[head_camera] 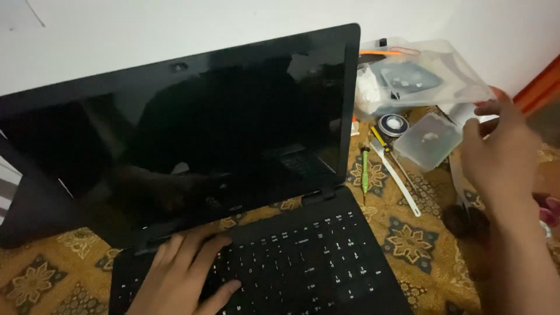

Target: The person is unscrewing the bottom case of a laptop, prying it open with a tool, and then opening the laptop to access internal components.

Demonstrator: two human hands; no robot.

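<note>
An open black laptop with a dark screen stands on a patterned gold cloth. My left hand lies flat on the upper left of its keyboard, fingers spread. My right hand is raised at the right, holding the edge of a clear plastic lid tilted above a clear box of small parts.
A green-handled screwdriver lies beside the laptop's right hinge. A white strip tool, a small round reel and a small clear square case lie nearby. A white wall is behind.
</note>
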